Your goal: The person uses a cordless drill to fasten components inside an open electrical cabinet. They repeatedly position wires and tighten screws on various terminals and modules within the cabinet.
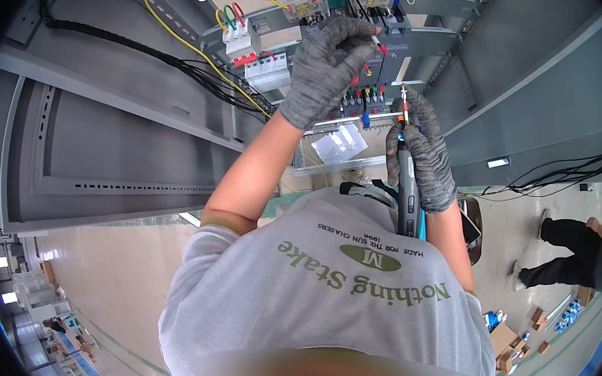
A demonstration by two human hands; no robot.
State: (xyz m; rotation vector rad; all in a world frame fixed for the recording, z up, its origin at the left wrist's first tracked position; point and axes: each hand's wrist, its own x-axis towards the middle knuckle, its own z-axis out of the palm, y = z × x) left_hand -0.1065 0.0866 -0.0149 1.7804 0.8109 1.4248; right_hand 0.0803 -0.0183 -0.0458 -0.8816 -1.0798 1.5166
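Both my hands wear grey knit gloves. Raised in front of the cabinet's electrical parts, my left hand [328, 70] pinches a small white piece with a red end [380, 46]; its kind is too small to tell. My right hand [428, 154] is wrapped round a grey electric screwdriver [408, 192], whose bit points up and away from me. At the bit's end is a small metal tip [404, 94], apart from the parts ahead. Behind my left hand sits a dark grey breaker [395, 49], partly hidden. A row of coloured terminals [360, 100] lies just below it.
White modular breakers [268, 71] with coloured wires stand left of my left hand. A black cable bundle [122, 41] and yellow wire run along the left cabinet wall. Clear plastic bag [340, 144] lies below the terminals. Another person [580, 250] stands at right, near cardboard boxes [505, 341].
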